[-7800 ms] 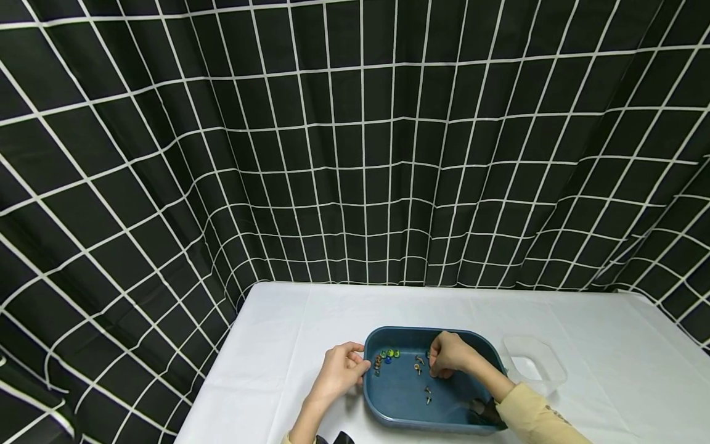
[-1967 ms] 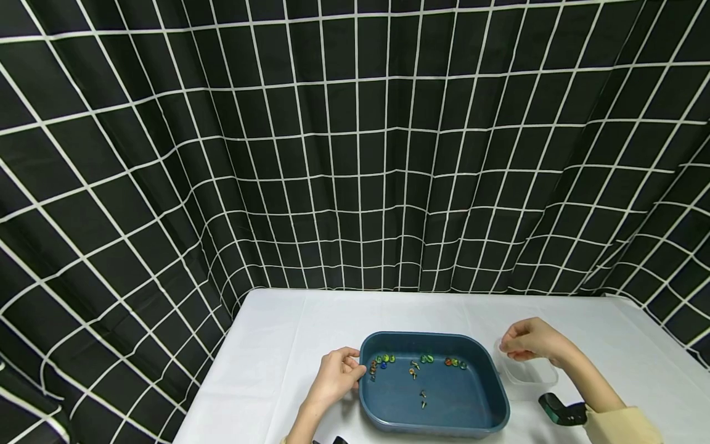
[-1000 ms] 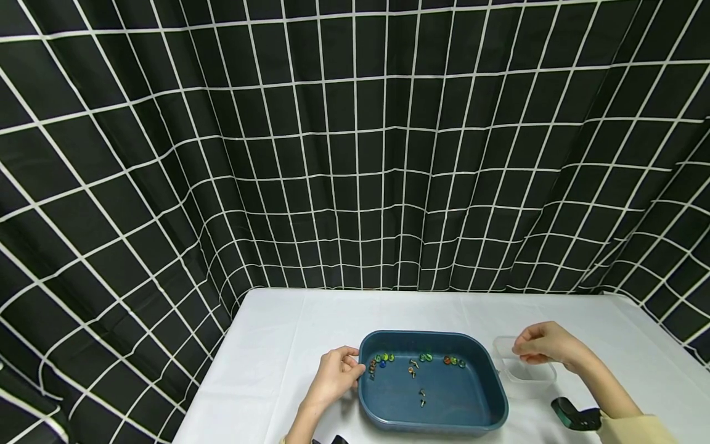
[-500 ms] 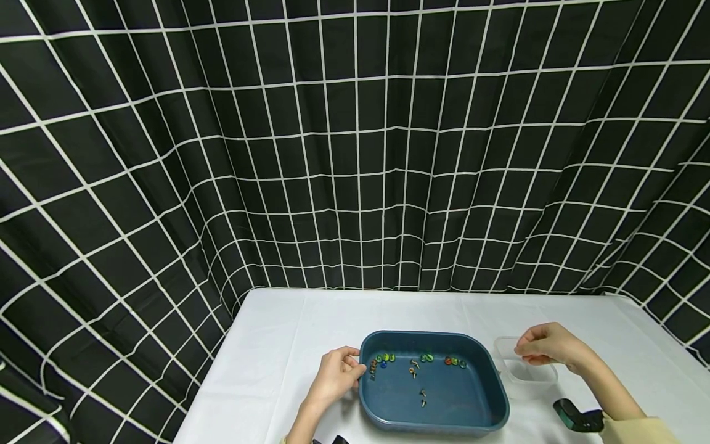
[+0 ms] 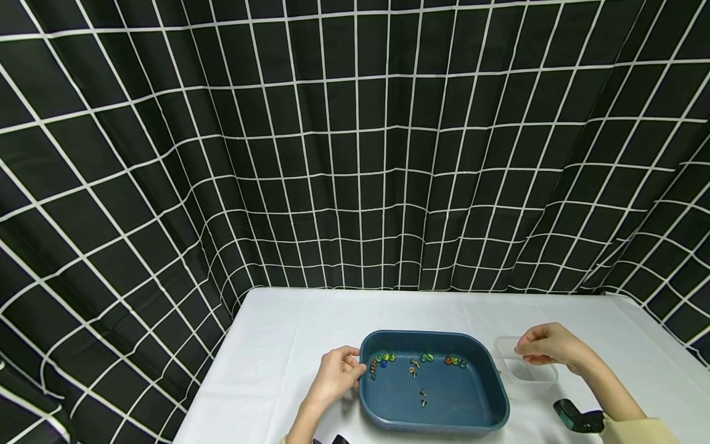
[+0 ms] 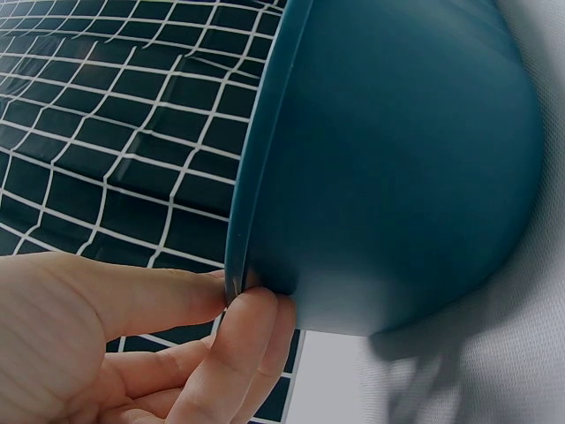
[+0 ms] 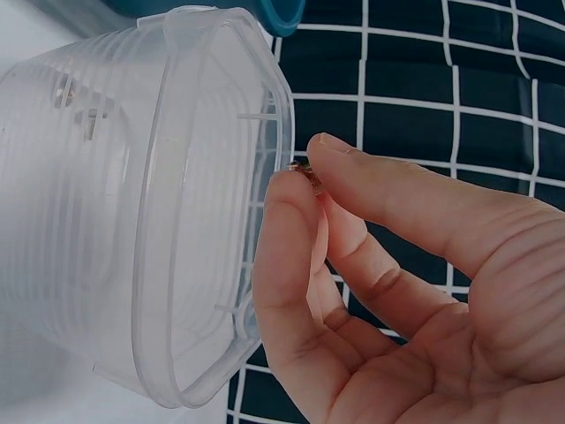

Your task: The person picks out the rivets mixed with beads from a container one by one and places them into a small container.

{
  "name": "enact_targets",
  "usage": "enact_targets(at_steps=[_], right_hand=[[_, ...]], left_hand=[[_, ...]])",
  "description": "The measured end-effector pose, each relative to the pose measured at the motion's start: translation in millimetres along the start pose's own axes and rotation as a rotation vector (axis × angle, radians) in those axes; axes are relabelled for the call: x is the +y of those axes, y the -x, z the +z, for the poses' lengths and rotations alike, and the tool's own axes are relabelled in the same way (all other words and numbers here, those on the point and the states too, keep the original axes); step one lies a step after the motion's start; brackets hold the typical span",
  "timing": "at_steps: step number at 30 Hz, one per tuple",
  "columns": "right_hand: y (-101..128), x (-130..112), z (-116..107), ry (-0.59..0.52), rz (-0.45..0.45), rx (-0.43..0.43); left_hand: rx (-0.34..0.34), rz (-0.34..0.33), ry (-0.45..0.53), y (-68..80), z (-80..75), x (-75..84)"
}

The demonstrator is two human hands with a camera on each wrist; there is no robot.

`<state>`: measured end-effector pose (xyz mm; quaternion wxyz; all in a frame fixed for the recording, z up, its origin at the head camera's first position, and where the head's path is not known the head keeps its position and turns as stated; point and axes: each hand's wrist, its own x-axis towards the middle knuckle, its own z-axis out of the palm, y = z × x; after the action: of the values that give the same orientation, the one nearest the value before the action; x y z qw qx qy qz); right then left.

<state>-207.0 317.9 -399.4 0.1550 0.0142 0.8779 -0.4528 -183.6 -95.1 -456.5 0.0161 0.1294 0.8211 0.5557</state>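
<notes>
The right hand (image 5: pixel 546 346) pinches a small brass-coloured piece (image 7: pixel 305 170) just above the clear ribbed plastic container (image 5: pixel 526 369), beside the desk's right edge; left hand (image 5: pixel 334 374) grips the dark teal plastic tray (image 5: pixel 501 401)'s left rim

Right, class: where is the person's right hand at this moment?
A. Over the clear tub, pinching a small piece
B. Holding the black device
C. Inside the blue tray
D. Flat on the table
A: the right hand is at the clear tub beside the blue tray, thumb and forefinger pinching a small piece.
</notes>
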Motion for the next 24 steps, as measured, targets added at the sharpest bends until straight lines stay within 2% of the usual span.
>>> enact_targets(at_steps=[12,24], right_hand=[[-1.0,1.2,-0.9,-0.006,-0.008,-0.01],[-1.8,-5.5,1.9,0.011,-0.006,0.007]], left_hand=[[0.003,-0.029,-0.025,-2.0,0.9,0.0],[0.002,-0.004,0.009,0.1,0.0,0.7]])
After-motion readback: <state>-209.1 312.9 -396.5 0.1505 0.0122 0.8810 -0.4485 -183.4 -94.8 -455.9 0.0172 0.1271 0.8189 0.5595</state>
